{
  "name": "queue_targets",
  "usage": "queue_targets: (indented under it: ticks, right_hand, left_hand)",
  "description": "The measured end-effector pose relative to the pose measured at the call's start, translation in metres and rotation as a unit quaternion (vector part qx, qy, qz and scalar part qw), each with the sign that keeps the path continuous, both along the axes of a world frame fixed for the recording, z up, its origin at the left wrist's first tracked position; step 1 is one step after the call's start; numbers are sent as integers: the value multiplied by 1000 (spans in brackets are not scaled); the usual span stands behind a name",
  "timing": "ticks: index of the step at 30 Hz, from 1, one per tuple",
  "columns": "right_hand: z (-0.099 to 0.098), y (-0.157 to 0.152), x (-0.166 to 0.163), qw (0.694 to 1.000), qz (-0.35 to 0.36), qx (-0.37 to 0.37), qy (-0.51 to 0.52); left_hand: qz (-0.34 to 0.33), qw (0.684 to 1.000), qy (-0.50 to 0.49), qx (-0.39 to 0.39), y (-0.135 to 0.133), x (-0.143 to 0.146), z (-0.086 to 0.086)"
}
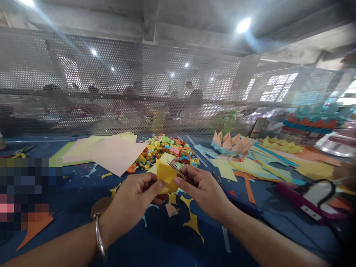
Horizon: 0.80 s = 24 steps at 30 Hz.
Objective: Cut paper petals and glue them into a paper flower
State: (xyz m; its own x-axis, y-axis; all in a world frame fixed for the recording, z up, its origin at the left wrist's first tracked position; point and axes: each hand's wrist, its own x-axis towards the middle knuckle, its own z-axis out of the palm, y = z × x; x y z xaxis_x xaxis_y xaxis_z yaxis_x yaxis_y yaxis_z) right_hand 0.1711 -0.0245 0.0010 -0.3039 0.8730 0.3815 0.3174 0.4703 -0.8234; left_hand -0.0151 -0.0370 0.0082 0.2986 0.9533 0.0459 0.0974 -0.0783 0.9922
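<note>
Yellow paper pinched in left fingers, scissors gripped in right fingers

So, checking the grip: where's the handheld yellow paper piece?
Head view, centre: that yellow paper is pinched in the left hand, next to metal scissors in the right hand.

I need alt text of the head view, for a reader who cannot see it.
The left hand holds yellow paper while the right hand holds scissors at its edge, above a blue table strewn with paper scraps. Beyond lie a colourful heap of paper pieces and pale sheets.
</note>
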Motion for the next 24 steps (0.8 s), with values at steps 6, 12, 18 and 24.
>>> queue_targets:
  ticks: [6, 12, 18, 24]
  right_hand:
    - [-2, 2, 0, 1000, 5, -15, 10]
    - [0, 0, 2, 998, -18, -30, 61]
    - [2, -1, 4, 998, -25, -21, 62]
    - [4, -2, 4, 998, -7, -40, 58]
  left_hand:
    - [6, 1000, 23, 14, -1, 0, -1]
    - [-3, 999, 37, 11, -1, -1, -1]
    - [-21, 996, 86, 26, -5, -1, 1]
    - [-68, 989, 128, 36, -8, -2, 2]
